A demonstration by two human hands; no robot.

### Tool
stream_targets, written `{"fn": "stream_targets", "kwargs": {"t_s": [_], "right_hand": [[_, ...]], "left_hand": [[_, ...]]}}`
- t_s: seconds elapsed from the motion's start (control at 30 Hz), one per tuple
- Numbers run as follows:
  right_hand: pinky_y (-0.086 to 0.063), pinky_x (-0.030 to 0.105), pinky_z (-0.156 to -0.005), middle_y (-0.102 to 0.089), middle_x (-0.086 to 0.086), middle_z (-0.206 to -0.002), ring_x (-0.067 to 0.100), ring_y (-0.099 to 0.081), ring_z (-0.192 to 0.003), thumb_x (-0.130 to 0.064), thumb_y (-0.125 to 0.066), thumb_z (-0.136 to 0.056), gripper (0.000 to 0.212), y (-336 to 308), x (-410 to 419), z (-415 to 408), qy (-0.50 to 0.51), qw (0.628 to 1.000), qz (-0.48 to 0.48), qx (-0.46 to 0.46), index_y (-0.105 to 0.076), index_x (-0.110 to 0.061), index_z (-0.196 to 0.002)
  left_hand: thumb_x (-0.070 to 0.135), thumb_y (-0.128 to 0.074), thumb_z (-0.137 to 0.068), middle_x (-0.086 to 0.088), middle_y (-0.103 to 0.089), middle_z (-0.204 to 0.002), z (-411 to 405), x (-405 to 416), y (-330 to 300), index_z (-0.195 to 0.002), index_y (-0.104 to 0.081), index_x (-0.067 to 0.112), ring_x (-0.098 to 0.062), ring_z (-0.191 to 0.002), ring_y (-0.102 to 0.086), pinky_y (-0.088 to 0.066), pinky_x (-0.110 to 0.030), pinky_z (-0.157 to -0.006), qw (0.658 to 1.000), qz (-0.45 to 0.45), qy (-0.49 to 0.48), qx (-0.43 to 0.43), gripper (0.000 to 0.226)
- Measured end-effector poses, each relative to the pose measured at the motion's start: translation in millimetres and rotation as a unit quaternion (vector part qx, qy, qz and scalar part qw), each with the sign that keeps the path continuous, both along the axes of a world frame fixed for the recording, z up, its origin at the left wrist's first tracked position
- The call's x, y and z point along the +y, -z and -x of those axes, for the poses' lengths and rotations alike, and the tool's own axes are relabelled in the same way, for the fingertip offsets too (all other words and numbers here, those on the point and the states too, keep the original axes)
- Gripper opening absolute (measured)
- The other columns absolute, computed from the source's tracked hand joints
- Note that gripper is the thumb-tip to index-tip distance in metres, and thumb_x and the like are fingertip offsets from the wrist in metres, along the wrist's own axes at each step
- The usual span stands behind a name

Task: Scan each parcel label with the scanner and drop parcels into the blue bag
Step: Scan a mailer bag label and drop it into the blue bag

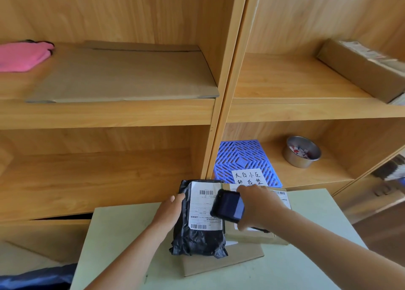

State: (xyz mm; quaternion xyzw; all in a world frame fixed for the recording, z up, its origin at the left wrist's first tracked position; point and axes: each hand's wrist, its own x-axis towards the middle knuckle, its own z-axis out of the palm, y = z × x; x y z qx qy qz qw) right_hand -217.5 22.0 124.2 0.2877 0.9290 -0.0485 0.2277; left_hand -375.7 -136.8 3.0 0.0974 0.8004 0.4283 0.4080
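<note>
A person's right hand grips a dark handheld scanner, its screen facing up, over the right edge of a white shipping label on a black plastic mailer parcel. The left hand lies flat and unclenched against the parcel's left side, fingers touching its upper edge. The mailer rests on a flat cardboard piece on a pale green table; just beside it, under the right forearm, sits a labelled cardboard box. A corner of the blue bag shows at lower left. Behind stand wooden shelves holding a blue plastic grid and a metal bowl.
</note>
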Motion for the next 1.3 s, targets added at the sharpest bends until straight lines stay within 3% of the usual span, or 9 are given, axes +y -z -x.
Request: {"fn": "stream_targets", "kwargs": {"t_s": [0.07,0.2,0.3,0.5,0.7,0.83,1.2,1.3], "right_hand": [[-0.059,0.032,-0.073,-0.066,-0.006,-0.093,0.014,-0.064,-0.085,-0.051,-0.086,-0.060,0.061,18.3,10.2,8.0,0.110,0.986,0.091,0.085,-0.060,-0.025,-0.109],[-0.055,0.025,-0.068,-0.074,-0.007,-0.087,0.009,-0.068,-0.080,-0.037,-0.090,-0.068,0.031,59.6,7.7,22.8,0.312,0.872,0.288,0.245,-0.071,-0.030,-0.091],[-0.061,0.036,-0.081,-0.076,-0.006,-0.090,0.015,-0.072,-0.085,-0.037,-0.092,-0.065,0.037,88.6,-3.1,29.9,0.372,0.826,0.310,0.289,-0.074,-0.026,-0.096],[-0.062,0.038,-0.082,-0.078,-0.006,-0.085,0.015,-0.073,-0.084,-0.037,-0.092,-0.064,0.035,109.7,-13.1,41.9,0.421,0.772,0.329,0.343,-0.076,-0.023,-0.092],[-0.063,0.040,-0.083,-0.080,-0.002,-0.086,0.017,-0.076,-0.083,-0.032,-0.093,-0.064,0.037,109.0,-30.5,51.3,0.411,0.765,0.362,0.338,-0.075,-0.020,-0.094],[-0.063,0.038,-0.083,-0.080,-0.004,-0.087,0.016,-0.077,-0.083,-0.030,-0.093,-0.065,0.039,102.4,-53.4,59.0,0.387,0.765,0.388,0.339,-0.077,-0.019,-0.099],[-0.063,0.035,-0.078,-0.078,0.001,-0.091,0.019,-0.075,-0.082,-0.039,-0.092,-0.065,0.049,102.6,-193.5,142.5,0.293,0.812,0.420,0.282,-0.071,-0.016,-0.103],[-0.064,0.038,-0.081,-0.078,0.000,-0.092,0.019,-0.076,-0.084,-0.037,-0.092,-0.065,0.046,120.7,-253.9,166.7,0.273,0.811,0.455,0.248,-0.073,-0.018,-0.101]], "left_hand": [[0.052,-0.035,-0.099,-0.001,-0.056,-0.136,-3.5,0.2,2.5,-0.136,-0.052,0.023,-0.016,-0.109,-0.051,-0.034,-0.032,-0.086,1.000,-0.003,-0.008,-0.016,0.050],[0.046,-0.039,-0.101,0.013,-0.061,-0.100,-11.9,0.9,3.8,-0.118,-0.057,0.027,-0.003,-0.086,-0.056,-0.042,-0.028,-0.072,0.999,-0.012,-0.023,-0.042,0.031],[0.045,-0.049,-0.096,0.009,-0.071,-0.102,-16.4,0.7,14.0,-0.118,-0.065,0.030,-0.011,-0.091,-0.067,-0.051,-0.029,-0.075,0.998,-0.018,-0.038,-0.053,0.031],[0.037,-0.066,-0.092,0.009,-0.076,-0.098,-20.0,-4.1,25.9,-0.115,-0.071,0.028,-0.012,-0.090,-0.073,-0.058,-0.035,-0.087,0.998,-0.025,-0.049,-0.025,0.025],[0.030,-0.062,-0.097,0.011,-0.076,-0.091,-15.7,-23.7,21.3,-0.102,-0.073,0.030,-0.011,-0.086,-0.073,-0.058,-0.023,-0.074,0.996,-0.045,-0.071,-0.001,0.012],[0.032,-0.057,-0.099,0.012,-0.076,-0.084,-2.3,-49.6,9.5,-0.082,-0.073,0.031,-0.010,-0.081,-0.072,-0.059,-0.032,-0.079,0.994,-0.030,-0.091,0.043,0.023],[0.037,-0.047,-0.101,-0.002,-0.074,-0.093,36.8,-206.8,7.7,-0.100,-0.072,0.020,-0.024,-0.087,-0.069,-0.057,-0.046,-0.081,0.976,0.018,-0.189,0.108,0.030],[0.037,-0.045,-0.100,-0.005,-0.072,-0.088,38.6,-268.8,22.3,-0.090,-0.067,0.015,-0.026,-0.085,-0.069,-0.057,-0.049,-0.081,0.962,0.036,-0.247,0.108,0.033]]}}
